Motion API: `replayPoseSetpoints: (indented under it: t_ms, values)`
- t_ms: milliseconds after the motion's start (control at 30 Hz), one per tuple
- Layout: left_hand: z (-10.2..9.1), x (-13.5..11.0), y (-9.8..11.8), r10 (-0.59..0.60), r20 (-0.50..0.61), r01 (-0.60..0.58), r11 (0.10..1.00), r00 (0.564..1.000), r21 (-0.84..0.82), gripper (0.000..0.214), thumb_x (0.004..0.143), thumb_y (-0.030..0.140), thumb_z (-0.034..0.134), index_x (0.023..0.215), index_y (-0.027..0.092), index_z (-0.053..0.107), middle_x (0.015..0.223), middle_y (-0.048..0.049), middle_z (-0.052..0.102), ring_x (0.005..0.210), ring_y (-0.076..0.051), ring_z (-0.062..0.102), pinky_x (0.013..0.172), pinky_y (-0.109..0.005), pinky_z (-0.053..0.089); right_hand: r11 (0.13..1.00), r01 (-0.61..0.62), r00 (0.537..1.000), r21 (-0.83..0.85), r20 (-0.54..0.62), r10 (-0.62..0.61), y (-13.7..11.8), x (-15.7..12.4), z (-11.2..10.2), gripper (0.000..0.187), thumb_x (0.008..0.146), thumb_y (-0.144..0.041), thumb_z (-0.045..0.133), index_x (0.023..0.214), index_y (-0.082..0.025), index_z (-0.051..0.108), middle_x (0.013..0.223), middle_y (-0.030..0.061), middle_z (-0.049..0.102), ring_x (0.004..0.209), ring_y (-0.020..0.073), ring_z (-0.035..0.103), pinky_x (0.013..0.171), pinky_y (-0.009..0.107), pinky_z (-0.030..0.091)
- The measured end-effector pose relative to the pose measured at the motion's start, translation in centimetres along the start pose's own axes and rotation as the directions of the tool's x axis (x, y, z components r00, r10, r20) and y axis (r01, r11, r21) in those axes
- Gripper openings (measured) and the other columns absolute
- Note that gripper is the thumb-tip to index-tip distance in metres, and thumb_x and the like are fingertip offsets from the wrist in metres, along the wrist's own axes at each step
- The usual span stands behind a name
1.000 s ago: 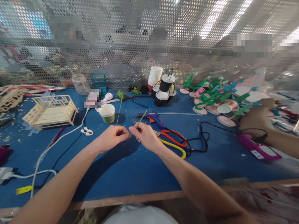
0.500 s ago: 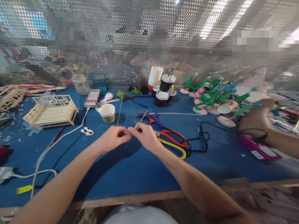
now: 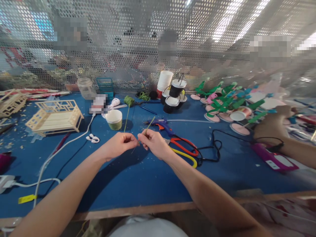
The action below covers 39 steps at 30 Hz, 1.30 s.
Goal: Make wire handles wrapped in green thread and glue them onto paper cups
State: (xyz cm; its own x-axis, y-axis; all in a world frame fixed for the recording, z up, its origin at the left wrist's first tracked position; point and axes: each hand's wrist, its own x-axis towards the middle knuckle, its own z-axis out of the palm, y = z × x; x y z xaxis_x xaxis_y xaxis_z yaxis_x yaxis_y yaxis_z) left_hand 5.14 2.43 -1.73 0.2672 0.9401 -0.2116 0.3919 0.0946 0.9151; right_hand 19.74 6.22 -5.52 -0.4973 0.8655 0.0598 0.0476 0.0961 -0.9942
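Green yarn (image 3: 127, 118) runs from a small green ball (image 3: 128, 100) down to my left hand (image 3: 121, 144), whose thumb and finger pinch it. My right hand (image 3: 153, 142) is closed close beside it, pinching a thin green strand (image 3: 151, 122) that sticks up past the fingers. The fingertips of both hands nearly meet above the table, with a bit of strand between them. Behind my left hand stands a paper cup (image 3: 114, 119) with green yarn round its lower part. Scissors (image 3: 184, 146) with red and yellow handles lie just right of my right hand.
A blue glue gun (image 3: 161, 125) with a black cable lies behind my right hand. Black cups (image 3: 171, 104) and a white cup stack (image 3: 165, 80) stand at the back. Left is a small wooden bed frame (image 3: 58, 118); right, green paper pieces and another person's arm (image 3: 276, 135).
My fingertips have drawn slightly apart, and the fingers of my right hand have shifted around the strand. The surrounding things have stayed in place.
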Motion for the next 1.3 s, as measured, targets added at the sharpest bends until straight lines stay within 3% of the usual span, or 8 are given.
replayPoseSetpoints:
  t_ms: [233,700,967,1133,1300]
  values:
    - [-0.3,0.0,-0.2,0.055,0.002,-0.055,0.997,0.998,0.059,0.018,0.070,0.030,0.050,0.061,0.015,0.048,0.057,0.0048,0.044,0.053,-0.008,0.037,0.054,-0.022,0.030,0.998,-0.023,0.999,-0.061,-0.046,0.020,-0.2,-0.1,0.0,0.030,0.073,-0.044,0.049,0.060,-0.019,0.041,0.043,-0.0080,0.039,0.038,0.0058,0.035,0.039,0.020,0.029]
    - [0.5,0.2,-0.6,0.032,-0.011,-0.031,0.999,0.999,0.043,0.021,0.070,0.033,0.051,0.063,0.013,0.049,0.057,0.0048,0.042,0.054,-0.008,0.036,0.053,-0.022,0.029,0.962,0.068,0.982,-0.264,-0.154,-0.112,0.2,0.0,0.2,0.036,0.070,-0.044,0.055,0.049,-0.018,0.040,0.046,-0.0061,0.037,0.045,0.0068,0.032,0.044,0.021,0.027]
    - [0.8,0.4,-1.1,0.023,-0.005,-0.024,0.999,1.000,-0.041,0.023,0.067,0.035,0.053,0.060,0.014,0.048,0.056,0.0051,0.040,0.053,-0.008,0.034,0.052,-0.022,0.027,0.979,0.042,0.997,-0.200,-0.056,-0.054,0.0,-0.1,0.0,0.034,0.072,-0.047,0.050,0.055,-0.019,0.042,0.042,-0.0068,0.038,0.040,0.0071,0.035,0.040,0.021,0.027]
    - [1.1,0.5,-1.1,0.027,-0.066,-0.031,0.997,0.997,-0.066,0.027,0.065,0.037,0.056,0.055,0.015,0.043,0.052,0.0070,0.034,0.049,-0.007,0.030,0.048,-0.022,0.022,0.986,0.042,0.997,-0.161,-0.055,-0.052,-0.1,-0.1,0.0,0.034,0.071,-0.047,0.051,0.055,-0.018,0.043,0.043,-0.0068,0.038,0.039,0.0063,0.034,0.039,0.020,0.027]
    - [0.9,0.4,-0.7,0.015,-0.146,-0.030,0.994,0.989,-0.105,0.026,0.067,0.035,0.054,0.055,0.015,0.045,0.048,0.0069,0.035,0.045,-0.006,0.028,0.044,-0.021,0.020,0.999,-0.036,0.998,-0.040,-0.057,0.033,-0.1,-0.2,0.3,0.035,0.073,-0.050,0.047,0.059,-0.017,0.042,0.048,-0.0062,0.042,0.040,0.0054,0.038,0.040,0.019,0.032]
